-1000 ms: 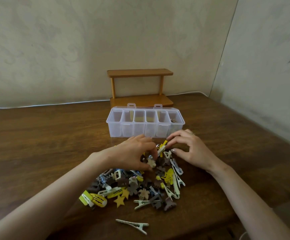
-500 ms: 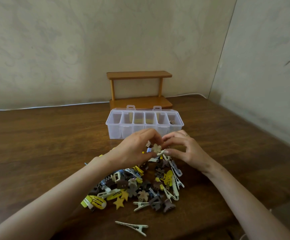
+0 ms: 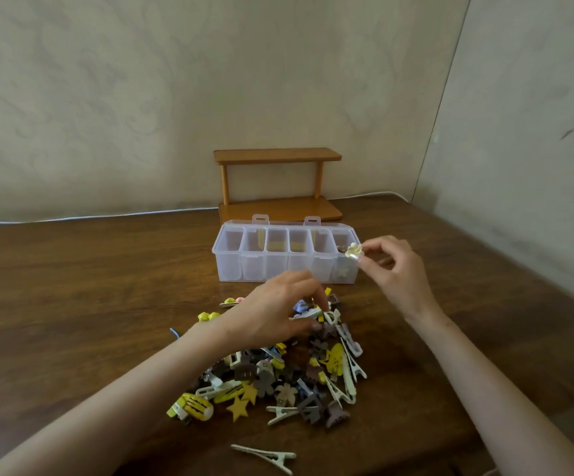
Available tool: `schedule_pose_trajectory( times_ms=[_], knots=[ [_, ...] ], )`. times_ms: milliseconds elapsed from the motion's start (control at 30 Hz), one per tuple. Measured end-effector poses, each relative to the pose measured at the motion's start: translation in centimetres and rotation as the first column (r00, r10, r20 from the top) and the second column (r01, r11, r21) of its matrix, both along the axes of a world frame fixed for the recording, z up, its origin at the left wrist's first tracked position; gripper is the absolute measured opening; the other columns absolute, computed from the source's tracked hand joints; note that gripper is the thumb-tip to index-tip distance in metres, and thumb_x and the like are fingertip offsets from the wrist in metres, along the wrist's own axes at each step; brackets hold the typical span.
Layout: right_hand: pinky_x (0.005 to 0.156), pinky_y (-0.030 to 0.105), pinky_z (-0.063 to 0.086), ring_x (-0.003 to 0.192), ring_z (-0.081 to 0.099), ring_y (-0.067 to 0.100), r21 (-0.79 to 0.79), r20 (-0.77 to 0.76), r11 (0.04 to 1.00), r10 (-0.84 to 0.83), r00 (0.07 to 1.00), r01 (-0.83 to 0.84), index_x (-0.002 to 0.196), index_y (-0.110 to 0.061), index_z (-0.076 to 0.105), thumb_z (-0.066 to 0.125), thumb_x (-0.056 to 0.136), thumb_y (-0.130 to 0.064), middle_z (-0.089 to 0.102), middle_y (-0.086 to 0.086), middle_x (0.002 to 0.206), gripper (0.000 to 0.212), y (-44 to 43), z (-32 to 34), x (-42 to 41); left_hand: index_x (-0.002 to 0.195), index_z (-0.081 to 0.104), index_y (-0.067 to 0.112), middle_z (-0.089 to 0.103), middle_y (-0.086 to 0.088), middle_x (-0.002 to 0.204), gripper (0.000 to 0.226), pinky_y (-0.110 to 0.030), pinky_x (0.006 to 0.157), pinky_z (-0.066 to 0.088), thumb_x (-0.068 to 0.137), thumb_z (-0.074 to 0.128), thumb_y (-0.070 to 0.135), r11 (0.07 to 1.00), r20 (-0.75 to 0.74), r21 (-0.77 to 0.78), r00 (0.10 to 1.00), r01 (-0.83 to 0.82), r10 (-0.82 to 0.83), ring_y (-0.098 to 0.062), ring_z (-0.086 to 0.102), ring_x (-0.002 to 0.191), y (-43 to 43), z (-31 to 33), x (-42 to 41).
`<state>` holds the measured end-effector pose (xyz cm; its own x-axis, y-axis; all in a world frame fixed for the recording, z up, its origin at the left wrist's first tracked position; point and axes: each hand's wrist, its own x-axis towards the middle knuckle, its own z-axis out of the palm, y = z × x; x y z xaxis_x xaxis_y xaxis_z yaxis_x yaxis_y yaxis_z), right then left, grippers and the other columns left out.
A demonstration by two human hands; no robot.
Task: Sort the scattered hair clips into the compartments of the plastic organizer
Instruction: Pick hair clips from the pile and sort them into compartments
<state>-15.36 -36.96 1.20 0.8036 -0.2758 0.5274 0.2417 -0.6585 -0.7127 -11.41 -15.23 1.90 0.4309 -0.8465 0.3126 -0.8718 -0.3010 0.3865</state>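
A clear plastic organizer with several compartments stands open on the wooden table. Its rightmost compartment holds a small brownish clip; the others look empty. My right hand pinches a cream flower clip just over the organizer's right end. A pile of hair clips in yellow, brown, cream and grey lies in front of the box. My left hand reaches into the far side of the pile, its fingers curled onto a cream clip there.
A small two-tier wooden shelf stands behind the organizer against the wall. One cream alligator clip lies apart near the table's front edge. A white cable runs along the back edge. A wall closes in on the right.
My right hand has lifted the flower clip from the pile up and right to the organizer's right end. My left hand let go of it and dropped back onto the pile.
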Motion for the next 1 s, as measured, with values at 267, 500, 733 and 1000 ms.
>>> schedule_pose_trajectory(
  times_ms=[267,500,733,1000],
  knots=[
    [0.079,0.026,0.033,0.104,0.047,0.018,-0.288,-0.074,0.934,-0.243,0.967,0.212,0.1,-0.02,0.069,0.064,0.086,-0.031,0.06,-0.003,0.106,0.019,-1.3,0.9,3.5,0.107,0.062,0.03,0.05,0.008,0.112,0.019,-0.031,0.094,0.042,0.088,0.06,0.029,0.975,-0.03,0.213,0.998,0.065,-0.06,-0.005,0.043,0.107,0.3,-0.4,0.3],
    [0.077,0.028,0.043,0.098,0.052,0.016,-0.196,0.034,0.953,-0.227,0.973,0.229,0.095,-0.018,0.071,0.062,0.088,-0.02,0.063,-0.003,0.098,0.012,-1.4,-0.2,2.2,0.097,0.06,0.023,0.052,0.007,0.105,0.01,-0.032,0.087,0.047,0.087,0.061,0.025,0.978,0.001,0.207,1.0,-0.012,0.012,-0.007,0.048,0.097,0.3,-0.8,0.9],
    [0.079,0.033,0.049,0.091,0.054,0.012,-0.2,0.129,0.972,-0.095,0.987,0.12,0.09,-0.015,0.07,0.063,0.085,-0.009,0.063,-0.005,0.091,0.01,0.3,-0.5,0.1,0.101,0.06,0.026,0.054,0.01,0.107,0.016,-0.024,0.087,0.044,0.086,0.062,0.022,0.986,-0.055,0.158,0.996,-0.057,0.066,-0.003,0.047,0.099,0.5,-0.4,1.1],
    [0.081,0.034,0.05,0.092,0.055,0.01,-0.184,0.07,0.983,0.027,0.997,-0.013,0.09,-0.018,0.069,0.063,0.086,-0.01,0.063,-0.007,0.09,0.012,0.8,-1.3,-0.3,0.11,0.06,0.034,0.044,0.01,0.116,0.029,-0.028,0.099,0.033,0.083,0.065,0.026,0.948,-0.057,0.297,0.993,0.119,-0.107,-0.008,0.034,0.112,0.3,-0.2,0.0]
  ],
)
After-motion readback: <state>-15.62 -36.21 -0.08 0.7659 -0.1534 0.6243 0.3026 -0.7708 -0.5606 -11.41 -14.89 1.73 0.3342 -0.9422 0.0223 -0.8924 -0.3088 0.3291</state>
